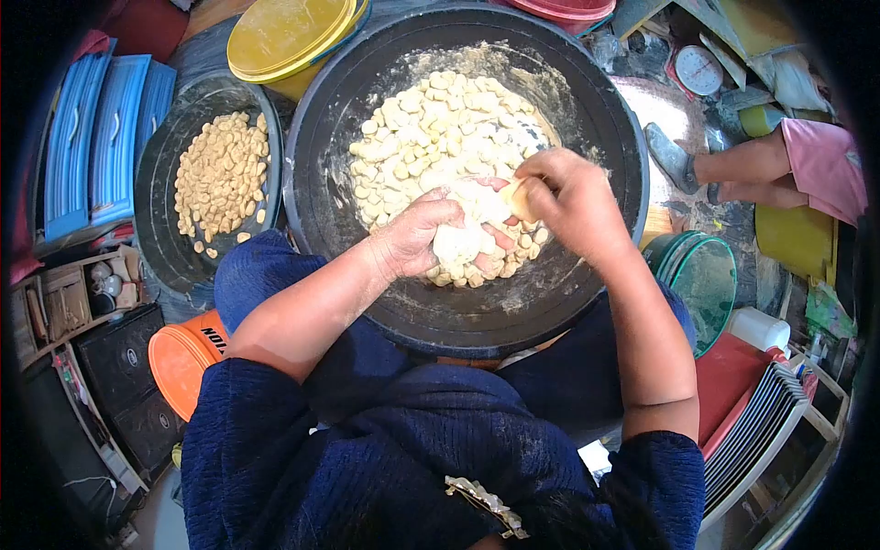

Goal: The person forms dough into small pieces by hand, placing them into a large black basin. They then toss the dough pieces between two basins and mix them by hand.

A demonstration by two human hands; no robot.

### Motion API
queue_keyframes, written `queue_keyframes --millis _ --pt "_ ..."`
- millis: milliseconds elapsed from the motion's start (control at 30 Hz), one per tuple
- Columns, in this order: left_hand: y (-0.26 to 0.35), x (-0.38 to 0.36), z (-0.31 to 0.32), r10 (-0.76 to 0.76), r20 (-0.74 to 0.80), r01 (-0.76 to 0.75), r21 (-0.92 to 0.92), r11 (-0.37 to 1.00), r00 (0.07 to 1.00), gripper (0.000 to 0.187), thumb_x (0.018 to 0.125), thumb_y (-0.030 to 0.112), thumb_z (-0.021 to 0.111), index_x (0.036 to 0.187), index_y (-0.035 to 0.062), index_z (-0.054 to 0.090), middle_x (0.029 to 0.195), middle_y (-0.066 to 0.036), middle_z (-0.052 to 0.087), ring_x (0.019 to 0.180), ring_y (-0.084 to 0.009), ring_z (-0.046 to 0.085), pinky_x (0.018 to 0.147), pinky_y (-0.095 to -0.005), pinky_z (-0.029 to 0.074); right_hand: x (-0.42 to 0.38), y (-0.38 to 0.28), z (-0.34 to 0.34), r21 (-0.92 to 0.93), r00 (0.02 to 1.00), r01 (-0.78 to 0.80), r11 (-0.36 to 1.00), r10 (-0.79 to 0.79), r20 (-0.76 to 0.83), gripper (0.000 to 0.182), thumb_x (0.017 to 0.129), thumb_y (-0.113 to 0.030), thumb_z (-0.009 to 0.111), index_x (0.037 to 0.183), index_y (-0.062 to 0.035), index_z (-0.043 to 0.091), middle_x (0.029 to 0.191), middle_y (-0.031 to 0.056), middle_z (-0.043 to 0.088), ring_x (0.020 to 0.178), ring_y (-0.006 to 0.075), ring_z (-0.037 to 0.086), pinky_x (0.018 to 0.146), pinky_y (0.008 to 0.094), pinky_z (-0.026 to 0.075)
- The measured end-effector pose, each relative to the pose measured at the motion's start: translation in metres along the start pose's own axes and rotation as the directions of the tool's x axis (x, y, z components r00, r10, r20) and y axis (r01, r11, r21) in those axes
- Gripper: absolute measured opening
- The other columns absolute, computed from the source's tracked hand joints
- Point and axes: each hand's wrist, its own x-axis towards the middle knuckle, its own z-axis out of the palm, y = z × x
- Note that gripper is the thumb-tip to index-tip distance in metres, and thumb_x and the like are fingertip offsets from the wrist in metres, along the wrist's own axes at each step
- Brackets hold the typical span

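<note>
A large round black basin [403, 316] holds many pale, floury dough pieces [431, 119]. Above the near part of that pile, my left hand [417, 236] is wrapped round a soft lump of pale dough [461, 240]. My right hand [573, 197] is just to the right of it, fingers bent and pinching a yellowish piece of dough [522, 200] at the lump's edge. Flour dusts my fingers and the basin's inner wall. Parts of the pile under both hands are hidden.
A smaller dark basin [156, 197] with browner pieces stands at the left. Around the large basin are a yellow-lidded bucket [284, 37], an orange bucket [179, 362] and green tubs [706, 284]. Another person's legs [752, 165] are at the right, near a dial scale [698, 70].
</note>
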Motion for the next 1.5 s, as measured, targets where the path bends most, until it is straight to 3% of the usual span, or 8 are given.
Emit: queue_keyframes --millis 167,467,700,833,933,1067,1233,1500 --pt "0.0 -0.004 0.002 0.065 -0.052 -0.068 -0.062 0.996 0.997 0.05 0.073 0.006 0.046 0.123 0.0006 0.038 0.109 -0.019 0.052 0.094 -0.0309 0.058 0.065 -0.0392 0.055 -0.001 -0.004 0.007 0.579 0.979 -0.202 0.79 0.17 0.11 0.023 0.078 -0.009 0.056 0.101 -0.0043 0.058 0.089 0.014 0.06 0.082 0.0228 0.058 0.077 0.0316 0.045" --pt "-0.002 0.001 -0.004 0.069 -0.108 -0.064 0.054 0.997 0.992 0.051 0.074 0.013 0.05 0.122 0.0027 0.037 0.105 -0.019 0.054 0.091 -0.03 0.059 0.063 -0.0362 0.056 0.009 0.023 -0.02 -0.039 0.965 0.032 0.999 -0.041 -0.258 0.024 0.079 -0.019 0.062 0.1 -0.0091 0.063 0.106 0.0177 0.057 0.105 0.0318 0.051 0.09 0.0389 0.04" --pt "-0.003 0.0 -0.006 0.064 -0.004 -0.064 -0.202 0.977 0.998 0.045 0.081 0.014 0.039 0.125 0.0041 0.035 0.113 -0.018 0.051 0.09 -0.03 0.06 0.057 -0.037 0.055 -0.006 -0.022 0.011 0.26 0.998 -0.024 0.965 0.007 0.066 0.03 0.072 -0.009 0.063 0.101 -0.0075 0.058 0.1 0.0157 0.059 0.096 0.0326 0.056 0.083 0.0366 0.045" --pt "0.001 -0.001 -0.002 -0.04 -0.137 0.039 -0.006 0.999 0.99 0.042 0.085 0.018 0.041 0.125 0.0036 0.038 0.107 -0.015 0.054 0.087 -0.0265 0.061 0.055 -0.0347 0.055 0.001 -0.004 -0.009 0.121 0.963 0.043 0.992 -0.009 -0.269 0.025 0.07 0.005 0.053 0.09 -0.0055 0.061 0.088 0.0134 0.062 0.09 0.0305 0.058 0.081 0.0365 0.046" --pt "-0.002 0.0 -0.003 -0.028 -0.166 0.033 0.03 0.999 0.986 0.041 0.086 0.021 0.044 0.122 0.0028 0.04 0.103 -0.014 0.055 0.086 -0.0254 0.061 0.056 -0.033 0.055 0.003 0.014 -0.019 -0.292 0.95 0.081 0.953 -0.162 -0.266 0.033 0.069 -0.001 0.059 0.102 -0.0063 0.06 0.103 0.015 0.058 0.104 0.0305 0.052 0.091 0.0371 0.041" --pt "-0.001 -0.003 0.008 -0.029 -0.21 0.051 0.101 0.994 0.977 0.039 0.09 0.026 0.043 0.121 0.003 0.041 0.103 -0.014 0.055 0.09 -0.0243 0.059 0.058 -0.032 0.055 -0.002 -0.017 -0.001 0.311 0.994 0.075 0.948 -0.097 0.057 0.047 0.071 -0.012 0.066 0.115 -0.008 0.053 0.107 0.0149 0.057 0.109 0.0316 0.049 0.092 0.0388 0.039" --pt "-0.007 0.001 -0.002 -0.013 -0.148 0.028 0.094 0.995 0.989 0.046 0.089 0.033 0.045 0.124 0.0042 0.039 0.105 -0.015 0.055 0.09 -0.0242 0.059 0.06 -0.0344 0.054 0.001 -0.008 0.004 0.333 0.991 -0.085 0.939 0.116 -0.074 0.02 0.075 -0.005 0.058 0.094 -0.0044 0.061 0.097 0.0141 0.06 0.098 0.0265 0.055 0.087 0.0362 0.043" --pt "-0.003 -0.003 0.0 -0.031 -0.024 0.026 -0.165 0.986 0.999 0.074 0.074 0.009 0.046 0.139 0.0181 0.011 0.12 -0.021 0.046 0.092 -0.0301 0.057 0.066 -0.0398 0.053 -0.003 -0.012 0.026 0.237 0.976 0.211 0.948 -0.218 0.001 0.036 0.074 -0.008 0.062 0.109 -0.0086 0.057 0.118 0.0163 0.05 0.11 0.0331 0.047 0.092 0.0389 0.039"
